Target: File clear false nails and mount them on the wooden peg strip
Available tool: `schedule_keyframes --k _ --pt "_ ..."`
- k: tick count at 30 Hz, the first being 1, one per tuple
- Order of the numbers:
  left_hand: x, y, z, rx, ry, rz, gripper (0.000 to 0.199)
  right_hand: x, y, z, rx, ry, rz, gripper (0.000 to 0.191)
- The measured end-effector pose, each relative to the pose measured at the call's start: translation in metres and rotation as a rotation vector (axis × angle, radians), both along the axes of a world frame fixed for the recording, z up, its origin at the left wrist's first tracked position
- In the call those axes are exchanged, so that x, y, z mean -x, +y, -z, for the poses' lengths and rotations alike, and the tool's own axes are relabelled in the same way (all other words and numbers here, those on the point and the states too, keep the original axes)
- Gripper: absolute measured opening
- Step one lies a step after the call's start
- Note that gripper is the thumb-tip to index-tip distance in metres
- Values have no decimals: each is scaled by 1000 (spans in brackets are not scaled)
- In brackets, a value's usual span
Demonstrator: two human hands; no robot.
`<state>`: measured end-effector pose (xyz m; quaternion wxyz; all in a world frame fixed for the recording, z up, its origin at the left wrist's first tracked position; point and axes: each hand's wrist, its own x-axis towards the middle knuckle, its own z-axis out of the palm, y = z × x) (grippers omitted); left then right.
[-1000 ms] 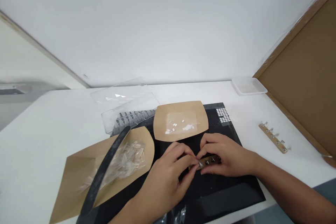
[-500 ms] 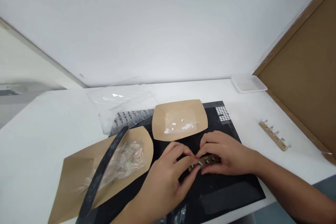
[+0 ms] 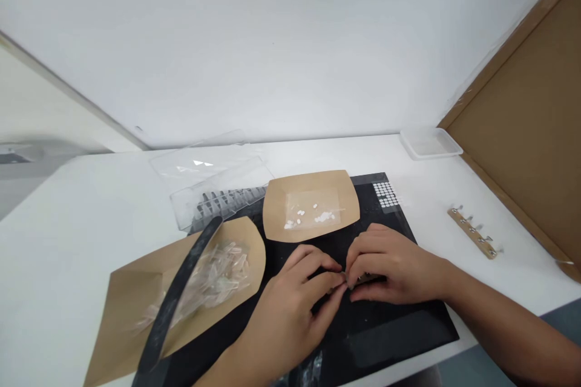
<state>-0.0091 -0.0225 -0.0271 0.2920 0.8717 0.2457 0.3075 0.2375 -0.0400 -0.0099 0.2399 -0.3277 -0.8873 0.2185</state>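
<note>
Both hands are closed around a small brown strip with metal studs (image 3: 367, 278), above a black mat (image 3: 394, 326). My left hand (image 3: 295, 302) pinches at the strip's left end, thumb and forefinger together. My right hand (image 3: 390, 266) grips it from the right, its fingertips meeting the left ones. Fingers hide most of the strip and whatever small part lies between the tips. A similar studded strip (image 3: 472, 233) with metal bits standing up from it lies on the table to the right.
A brown paper tray (image 3: 131, 278) holds clear plastic pieces; a dark band (image 3: 179, 296) crosses it. Behind my hands, another paper tray (image 3: 308, 181) holds small white dots. Around them are a dot sheet (image 3: 385, 195), clear plastic sheets (image 3: 218, 193), a plastic box (image 3: 431, 148) and a cardboard panel (image 3: 526, 121).
My right fingers have shifted slightly and closed in over the strip, so fewer studs show now. My left hand has barely moved.
</note>
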Motion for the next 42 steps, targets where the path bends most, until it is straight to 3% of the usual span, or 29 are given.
schedule_keyframes --k 13,18,26,33,42 --pt "0 0 2 18 -41 -10 16 3 0 6 -207 -6 -38 17" --pt "0 1 2 -6 -46 7 19 7 -5 4 -306 -129 -32 30" --pt "-3 0 -5 -90 30 22 14 20 -21 -3 -431 -297 17 31" --pt "-7 -1 -11 -162 121 14 18 26 -22 -8 -432 -339 35 36" --pt "-5 -2 -6 -107 110 11 17 26 -20 -9 -482 -341 56 33"
